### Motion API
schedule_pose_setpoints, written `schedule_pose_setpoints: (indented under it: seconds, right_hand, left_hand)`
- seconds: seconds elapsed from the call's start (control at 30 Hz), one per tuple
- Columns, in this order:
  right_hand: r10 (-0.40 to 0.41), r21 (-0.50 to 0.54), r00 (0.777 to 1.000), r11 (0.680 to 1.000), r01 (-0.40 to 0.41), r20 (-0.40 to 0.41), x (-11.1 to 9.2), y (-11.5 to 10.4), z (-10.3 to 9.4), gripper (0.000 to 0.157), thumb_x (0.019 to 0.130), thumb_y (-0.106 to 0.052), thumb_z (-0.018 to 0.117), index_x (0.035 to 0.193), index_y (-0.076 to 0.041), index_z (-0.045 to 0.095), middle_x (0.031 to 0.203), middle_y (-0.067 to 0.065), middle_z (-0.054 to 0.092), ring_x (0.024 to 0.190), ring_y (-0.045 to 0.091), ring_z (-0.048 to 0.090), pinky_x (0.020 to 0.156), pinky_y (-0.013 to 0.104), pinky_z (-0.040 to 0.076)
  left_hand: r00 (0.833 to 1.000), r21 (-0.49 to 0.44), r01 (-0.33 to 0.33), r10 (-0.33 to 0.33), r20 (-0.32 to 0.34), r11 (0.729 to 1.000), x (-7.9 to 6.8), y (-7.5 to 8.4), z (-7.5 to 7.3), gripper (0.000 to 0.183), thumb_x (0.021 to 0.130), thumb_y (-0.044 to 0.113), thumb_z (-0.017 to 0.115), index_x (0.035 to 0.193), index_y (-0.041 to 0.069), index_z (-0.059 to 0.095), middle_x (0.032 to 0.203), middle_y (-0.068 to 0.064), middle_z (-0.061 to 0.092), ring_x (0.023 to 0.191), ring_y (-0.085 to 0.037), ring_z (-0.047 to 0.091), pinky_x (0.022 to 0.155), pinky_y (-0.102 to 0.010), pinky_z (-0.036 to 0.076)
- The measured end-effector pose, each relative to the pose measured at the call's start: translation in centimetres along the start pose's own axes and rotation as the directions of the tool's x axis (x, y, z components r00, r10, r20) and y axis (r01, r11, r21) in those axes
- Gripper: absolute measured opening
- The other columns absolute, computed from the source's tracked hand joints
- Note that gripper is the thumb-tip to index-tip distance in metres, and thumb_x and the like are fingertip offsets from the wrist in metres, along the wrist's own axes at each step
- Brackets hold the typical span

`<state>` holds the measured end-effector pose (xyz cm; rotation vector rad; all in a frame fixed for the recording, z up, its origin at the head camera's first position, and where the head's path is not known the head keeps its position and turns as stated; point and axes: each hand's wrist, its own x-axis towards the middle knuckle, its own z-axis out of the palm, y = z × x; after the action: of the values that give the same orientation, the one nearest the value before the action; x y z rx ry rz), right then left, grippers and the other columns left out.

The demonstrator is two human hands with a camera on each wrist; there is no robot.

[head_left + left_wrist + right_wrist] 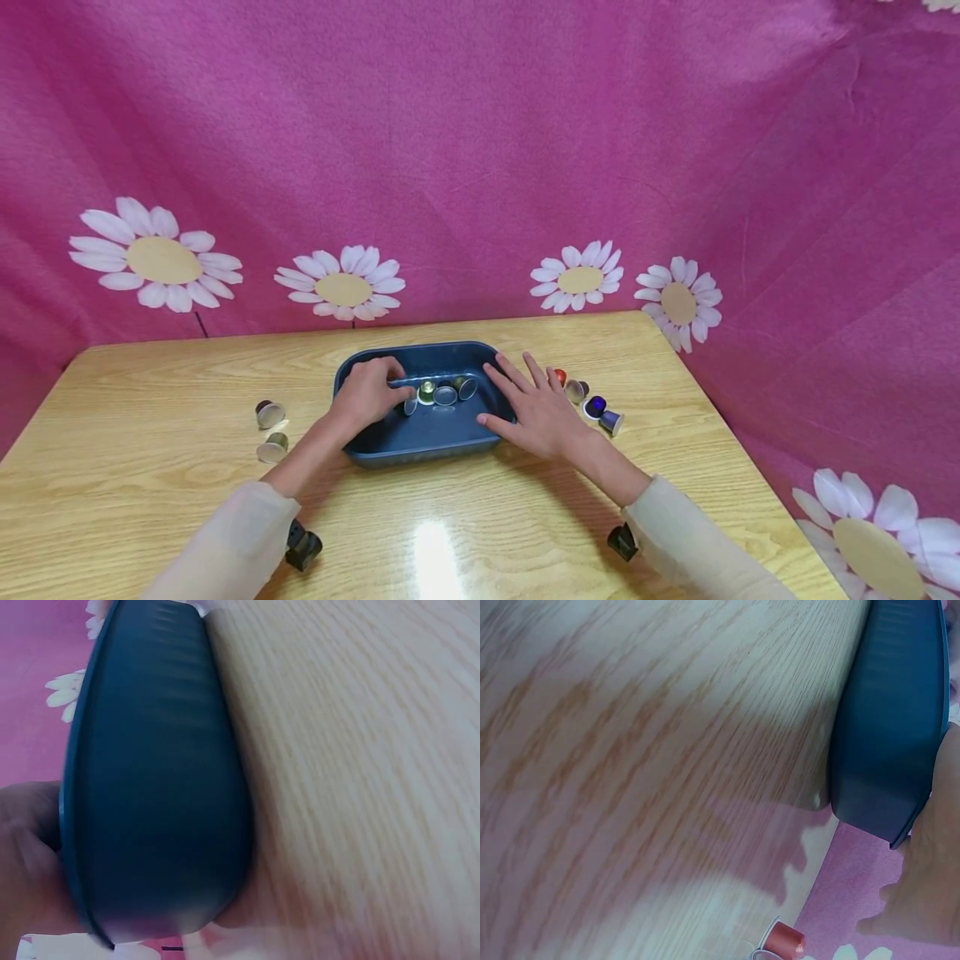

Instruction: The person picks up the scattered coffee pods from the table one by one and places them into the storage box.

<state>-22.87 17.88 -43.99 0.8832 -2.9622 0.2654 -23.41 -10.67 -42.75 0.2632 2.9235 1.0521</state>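
Observation:
A dark blue tray (420,457) rests on the wooden table, with several coffee capsules in a row inside. My left hand (371,390) reaches over its left end, finger and thumb bent with a gap between them. Just below that thumb lies a tilted coffee capsule (410,407), partly hidden; I see no grip on it. Beside it are a green capsule (427,392) and two capsules with pale lids, one of them a lid-up capsule (445,395). My right hand (542,410) spreads its straight fingers over the tray's right rim. In the left wrist view, the tray wall (157,765) hides the fingertips.
Left of the tray lie a dark capsule (270,414) and an olive capsule (273,448). To its right are several more, including a red capsule (784,941), a blue capsule (596,406) and a purple-grey capsule (611,422). A pink flowered cloth (465,167) hangs behind the table.

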Motion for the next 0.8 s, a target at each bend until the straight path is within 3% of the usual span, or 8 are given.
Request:
schedule_pose_setpoints:
  seconds: [0.27, 0.43, 0.8]
  right_hand:
    - [0.004, 0.006, 1.000, 1.000, -0.004, -0.001, 0.0, 0.0, 0.1, 0.079, 0.095, -0.067, 0.045, 0.159, -0.023, 0.029, 0.165, 0.001, 0.019, 0.150, 0.039, 0.009, 0.113, 0.067, 0.015]
    - [0.003, 0.003, 1.000, 1.000, -0.003, -0.003, 0.0, 0.0, 0.2, 0.079, 0.095, -0.067, 0.044, 0.159, -0.023, 0.029, 0.165, 0.001, 0.019, 0.150, 0.039, 0.009, 0.113, 0.066, 0.014]
    - [0.002, 0.008, 1.000, 1.000, -0.002, -0.001, 0.1, 0.1, 0.3, 0.079, 0.095, -0.068, 0.044, 0.159, -0.023, 0.029, 0.165, 0.001, 0.018, 0.150, 0.039, 0.008, 0.113, 0.067, 0.014]
  left_hand:
    - [0.998, -0.060, -0.041, 0.038, -0.051, 0.997, -0.6, 0.2, -1.8, 0.035, 0.092, 0.016, 0.073, 0.120, -0.005, 0.067, 0.113, -0.020, 0.068, 0.101, -0.031, 0.063, 0.088, -0.046, 0.053]
    - [0.997, -0.088, -0.036, 0.030, -0.072, 0.995, -1.4, 0.0, -3.5, 0.039, 0.093, 0.016, 0.072, 0.125, -0.005, 0.064, 0.120, -0.022, 0.065, 0.106, -0.035, 0.063, 0.089, -0.046, 0.054]
    - [0.992, -0.148, -0.017, -0.002, -0.128, 0.989, -3.4, -2.3, -6.9, 0.042, 0.096, 0.019, 0.068, 0.130, -0.004, 0.060, 0.127, -0.024, 0.062, 0.116, -0.041, 0.060, 0.089, -0.051, 0.053]
